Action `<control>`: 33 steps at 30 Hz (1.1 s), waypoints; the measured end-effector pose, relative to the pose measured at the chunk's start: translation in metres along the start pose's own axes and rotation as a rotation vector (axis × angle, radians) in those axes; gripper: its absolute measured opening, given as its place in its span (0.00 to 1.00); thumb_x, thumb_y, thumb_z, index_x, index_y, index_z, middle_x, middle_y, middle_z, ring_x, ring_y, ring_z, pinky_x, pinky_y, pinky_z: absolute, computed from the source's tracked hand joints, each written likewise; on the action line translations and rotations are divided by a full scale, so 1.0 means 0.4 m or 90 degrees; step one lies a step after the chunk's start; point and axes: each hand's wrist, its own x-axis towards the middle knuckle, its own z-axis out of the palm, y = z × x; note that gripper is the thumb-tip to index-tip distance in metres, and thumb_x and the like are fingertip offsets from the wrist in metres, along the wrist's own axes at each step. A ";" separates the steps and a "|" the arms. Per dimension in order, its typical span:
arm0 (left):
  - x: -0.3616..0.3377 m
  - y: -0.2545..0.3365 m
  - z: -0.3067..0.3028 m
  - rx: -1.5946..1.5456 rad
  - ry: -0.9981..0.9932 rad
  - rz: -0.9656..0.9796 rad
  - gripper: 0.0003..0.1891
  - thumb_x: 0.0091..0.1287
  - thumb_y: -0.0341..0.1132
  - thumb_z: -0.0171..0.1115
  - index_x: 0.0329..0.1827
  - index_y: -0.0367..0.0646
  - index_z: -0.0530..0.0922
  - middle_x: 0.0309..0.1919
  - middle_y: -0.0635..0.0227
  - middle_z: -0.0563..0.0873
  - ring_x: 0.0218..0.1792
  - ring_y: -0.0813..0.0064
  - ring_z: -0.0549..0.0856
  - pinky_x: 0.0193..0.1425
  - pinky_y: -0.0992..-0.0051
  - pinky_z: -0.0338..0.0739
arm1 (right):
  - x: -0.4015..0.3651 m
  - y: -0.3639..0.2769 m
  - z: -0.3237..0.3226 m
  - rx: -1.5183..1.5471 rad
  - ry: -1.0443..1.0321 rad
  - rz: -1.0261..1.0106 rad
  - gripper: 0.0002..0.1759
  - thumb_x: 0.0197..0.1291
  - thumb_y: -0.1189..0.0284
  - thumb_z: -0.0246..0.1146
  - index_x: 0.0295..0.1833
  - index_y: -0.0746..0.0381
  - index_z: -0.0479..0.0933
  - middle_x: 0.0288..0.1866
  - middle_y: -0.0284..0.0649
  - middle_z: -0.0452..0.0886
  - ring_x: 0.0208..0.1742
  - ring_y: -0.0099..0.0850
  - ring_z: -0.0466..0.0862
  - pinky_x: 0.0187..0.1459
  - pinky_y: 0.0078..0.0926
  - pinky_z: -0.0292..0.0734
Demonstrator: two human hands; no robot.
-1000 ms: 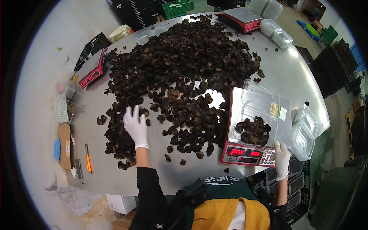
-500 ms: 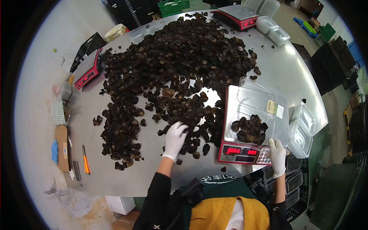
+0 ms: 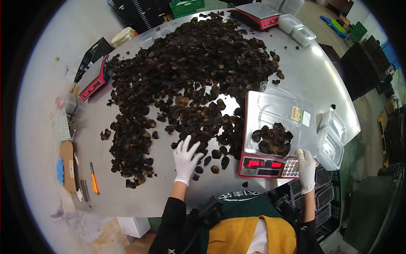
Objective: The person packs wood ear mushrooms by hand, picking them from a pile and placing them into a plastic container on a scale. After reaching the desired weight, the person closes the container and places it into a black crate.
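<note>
My left hand (image 3: pixel 186 161), in a white glove, is open with spread fingers at the near edge of a heap of dark wood ear mushrooms (image 3: pixel 198 59). Loose pieces lie beside its fingertips. On the right stands a red digital scale (image 3: pixel 249 172) reading about 0.061. A clear plastic box (image 3: pixel 275 111) with a label lies on its pan, and a small pile of mushrooms (image 3: pixel 275 139) sits in the box. My right hand (image 3: pixel 306 171), also gloved, is closed at the box's near right corner, its fingertips partly hidden.
Clear plastic boxes (image 3: pixel 330 144) stand right of the scale. Two more red scales (image 3: pixel 94 82) (image 3: pixel 268 22) are at the table's left and far edges. An orange cutter knife (image 3: pixel 94 180) and brown cardboard (image 3: pixel 68 165) lie at left. A black crate (image 3: pixel 334 203) stands below the table's right edge.
My left hand has drawn slightly left, its fingers now spread rather than curled over mushrooms. The reading dropped from about 0.066 to 0.061. My right hand stays at the box corner.
</note>
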 end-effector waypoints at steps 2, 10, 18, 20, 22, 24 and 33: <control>-0.001 -0.027 0.001 -0.037 0.068 0.003 0.19 0.55 0.28 0.68 0.51 0.49 0.84 0.61 0.62 0.77 0.60 0.58 0.76 0.63 0.66 0.72 | -0.004 0.005 0.001 0.006 0.006 0.004 0.17 0.72 0.64 0.58 0.50 0.69 0.78 0.24 0.34 0.77 0.20 0.17 0.73 0.24 0.20 0.70; 0.079 -0.113 -0.028 -0.467 0.082 -0.203 0.14 0.56 0.21 0.62 0.46 0.37 0.83 0.47 0.62 0.85 0.50 0.69 0.83 0.58 0.74 0.75 | -0.003 0.001 0.029 0.014 -0.029 0.019 0.18 0.72 0.63 0.57 0.52 0.69 0.78 0.22 0.33 0.75 0.19 0.16 0.73 0.22 0.18 0.68; 0.258 0.149 -0.144 -0.565 -0.006 -0.044 0.15 0.57 0.24 0.66 0.48 0.36 0.83 0.47 0.63 0.86 0.48 0.74 0.84 0.56 0.77 0.76 | 0.006 -0.020 0.046 0.016 -0.038 0.022 0.17 0.71 0.64 0.58 0.53 0.69 0.76 0.24 0.37 0.80 0.19 0.21 0.77 0.23 0.22 0.72; 0.301 0.277 -0.175 -0.538 -0.033 0.073 0.15 0.56 0.25 0.66 0.48 0.38 0.83 0.49 0.60 0.85 0.50 0.69 0.84 0.58 0.75 0.75 | 0.008 -0.018 0.046 0.012 -0.040 0.021 0.17 0.71 0.64 0.58 0.53 0.69 0.76 0.24 0.37 0.79 0.19 0.21 0.77 0.23 0.22 0.72; 0.325 0.378 -0.150 -0.532 -0.071 0.172 0.16 0.55 0.24 0.66 0.48 0.41 0.84 0.52 0.59 0.85 0.53 0.64 0.83 0.61 0.72 0.75 | 0.007 -0.022 0.047 -0.007 -0.048 0.020 0.16 0.71 0.65 0.58 0.53 0.69 0.76 0.23 0.37 0.79 0.18 0.21 0.76 0.23 0.22 0.72; 0.346 0.462 -0.105 -0.470 -0.127 0.314 0.18 0.55 0.25 0.66 0.51 0.47 0.84 0.56 0.61 0.82 0.57 0.61 0.80 0.63 0.68 0.73 | 0.008 -0.039 0.043 -0.015 -0.058 0.028 0.17 0.72 0.65 0.57 0.53 0.68 0.77 0.25 0.37 0.79 0.19 0.20 0.76 0.23 0.20 0.72; 0.329 0.385 -0.162 -0.420 -0.024 0.239 0.11 0.59 0.29 0.67 0.45 0.40 0.85 0.44 0.61 0.86 0.46 0.64 0.85 0.52 0.70 0.79 | 0.008 -0.021 0.034 0.041 -0.053 0.020 0.16 0.73 0.65 0.56 0.52 0.68 0.77 0.31 0.36 0.82 0.19 0.18 0.75 0.23 0.19 0.70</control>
